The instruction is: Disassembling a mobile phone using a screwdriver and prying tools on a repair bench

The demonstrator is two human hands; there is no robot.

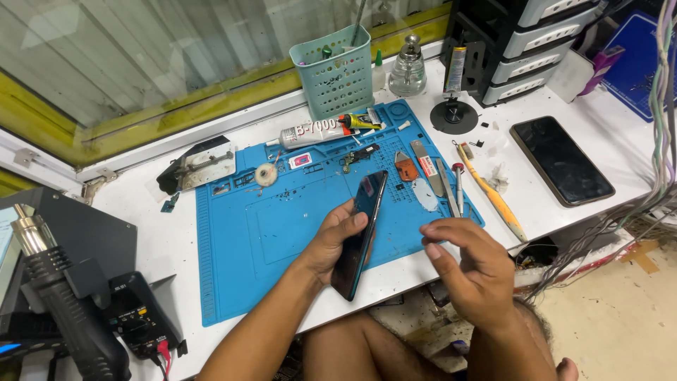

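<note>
Dark phone [361,233] sits tilted on its long edge in the left hand [337,240], over the front part of the blue work mat [233,268], near the desk's front edge. Left fingers [352,220] clamped round it, thumb on the near face, other fingers behind, mostly hidden. Phone's top end points away from the person, w/ a small coloured patch near that end.

Right hand [469,264] hovers just right of the phone, not touching it. Holds nothing; fingers loosely curled, tips apart.

Mat covers the middle of the white desk [169,240]. On the mat's far side: a glue tube [310,132] lying flat, a small tape roll [266,174], an orange pry tool [405,169], a metal spudger blade [425,161], tweezers [446,187] & a small screwdriver [458,187], plus loose screws & small parts. Just off the mat's right edge lies a yellow-handled brush [493,201].

Further right, well apart from the hands, a second dark phone [562,160] lies flat, screen up. Behind the mat: a teal perforated basket [333,70] w/ tools, a clear glass dispenser bottle [408,69], a black round stand [454,116], and a black-and-grey drawer unit [536,42]. Left of the mat a metal clamp tool [201,168]. Far left front: a hot-air gun [56,296] & its black station [141,314]. Cable bundle [663,106] hangs at the right edge.
</note>
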